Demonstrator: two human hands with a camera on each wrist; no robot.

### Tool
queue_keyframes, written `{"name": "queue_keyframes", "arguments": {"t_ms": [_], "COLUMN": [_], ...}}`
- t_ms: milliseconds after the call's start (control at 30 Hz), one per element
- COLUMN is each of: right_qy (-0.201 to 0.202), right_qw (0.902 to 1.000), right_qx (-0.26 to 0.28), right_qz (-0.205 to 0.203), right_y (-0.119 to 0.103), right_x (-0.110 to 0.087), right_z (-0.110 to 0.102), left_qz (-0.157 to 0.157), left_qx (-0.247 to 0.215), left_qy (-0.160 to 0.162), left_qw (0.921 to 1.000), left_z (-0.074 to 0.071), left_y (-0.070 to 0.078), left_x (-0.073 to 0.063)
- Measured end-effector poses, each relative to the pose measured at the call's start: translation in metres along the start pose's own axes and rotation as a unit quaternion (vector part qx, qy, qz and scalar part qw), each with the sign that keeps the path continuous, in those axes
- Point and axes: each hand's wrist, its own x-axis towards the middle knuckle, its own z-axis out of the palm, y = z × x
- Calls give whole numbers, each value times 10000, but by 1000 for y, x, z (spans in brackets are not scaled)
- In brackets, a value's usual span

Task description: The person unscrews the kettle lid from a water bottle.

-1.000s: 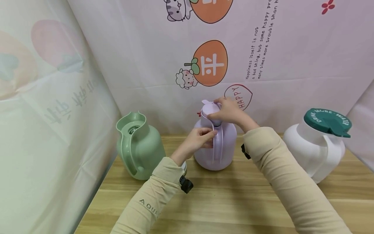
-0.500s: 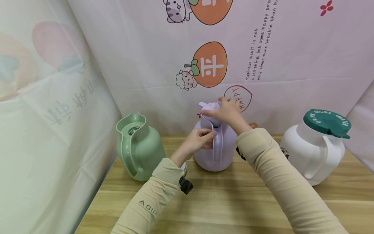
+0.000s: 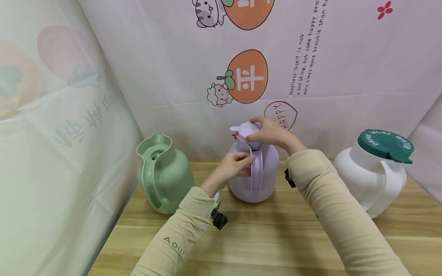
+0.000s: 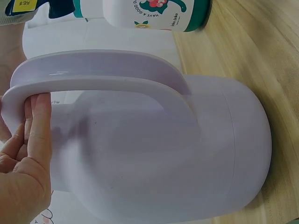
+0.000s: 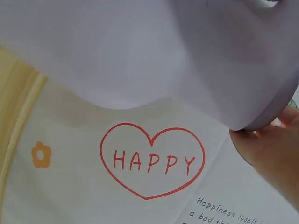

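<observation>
A light purple thermos jug (image 3: 253,189) stands upright on the table, its handle (image 4: 112,85) facing me. My left hand (image 3: 232,165) pinches the upper part of that handle; in the left wrist view its fingers reach through the loop. With fingers and thumb spread round its sides, my right hand (image 3: 271,132) grips the jug's purple lid (image 3: 246,129), which sits in the mouth with its small tab pointing left. In the right wrist view, the right hand (image 5: 273,144) shows at the rim, partly hidden by the jug.
To the left stands a green jug (image 3: 177,180) with an uncovered mouth; a small round object (image 3: 217,199) is mostly hidden behind my left wrist. A white jug (image 3: 359,168) with a dark green lid (image 3: 383,143) stands right. A printed cloth (image 3: 179,76) hangs behind.
The purple lid has turned counterclockwise, its tab swinging from the upper left to straight left. My right hand twisted left, then came back right on the lid. The left hand stays put.
</observation>
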Motion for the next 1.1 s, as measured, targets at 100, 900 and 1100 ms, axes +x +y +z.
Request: {"name": "queue_keyframes", "arguments": {"t_ms": [100, 900, 1100], "right_qy": [-91, 82, -248], "right_qw": [10000, 9999, 9978], "right_qx": [-1, -5, 612], "right_qz": [-3, 114, 118], "right_y": [0, -10, -8], "right_x": [-1, -7, -9], "right_z": [0, -3, -5], "left_qz": [22, -94, -103], "left_qx": [19, -32, -34], "left_qy": [-8, -18, -50], "left_qw": [10000, 9999, 9999], "left_z": [0, -2, -1], "left_y": [0, 2, 2], "left_x": [-1, -2, -2]}}
